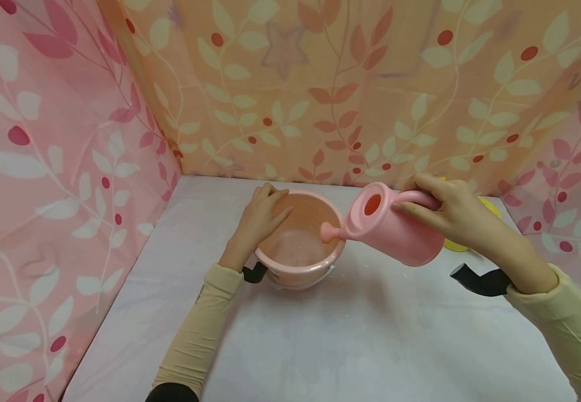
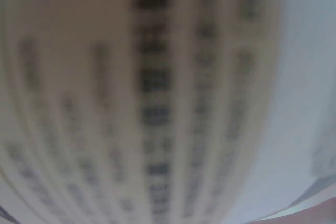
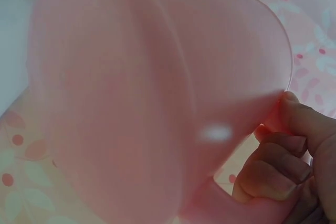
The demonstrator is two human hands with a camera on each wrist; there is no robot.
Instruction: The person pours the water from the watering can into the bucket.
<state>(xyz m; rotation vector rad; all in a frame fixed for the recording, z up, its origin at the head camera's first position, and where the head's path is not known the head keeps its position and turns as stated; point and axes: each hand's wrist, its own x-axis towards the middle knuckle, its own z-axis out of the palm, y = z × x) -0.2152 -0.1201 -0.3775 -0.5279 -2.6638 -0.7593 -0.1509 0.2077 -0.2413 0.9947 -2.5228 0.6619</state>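
Note:
A pink bucket (image 1: 297, 271) stands on the white table, its white handle hanging down at the front. My left hand (image 1: 262, 215) holds its left rim, with the thumb reaching over the opening. In the left wrist view a pale surface with blurred printed text (image 2: 157, 98) fills most of the picture. My right hand (image 1: 443, 206) grips the handle of a pink watering can (image 1: 401, 234), fingers curled round it. The can is tilted to the left, and its sprinkler head (image 1: 327, 232) is over the bucket's right side. In the right wrist view the can's body (image 3: 115, 87) fills much of the frame.
Partly hidden behind my right hand is a yellow object (image 1: 490, 206). Small droplets or specks dot the white tabletop (image 1: 360, 346) right of the bucket. Leaf-patterned cloth (image 1: 290, 89) walls the table at the back and both sides.

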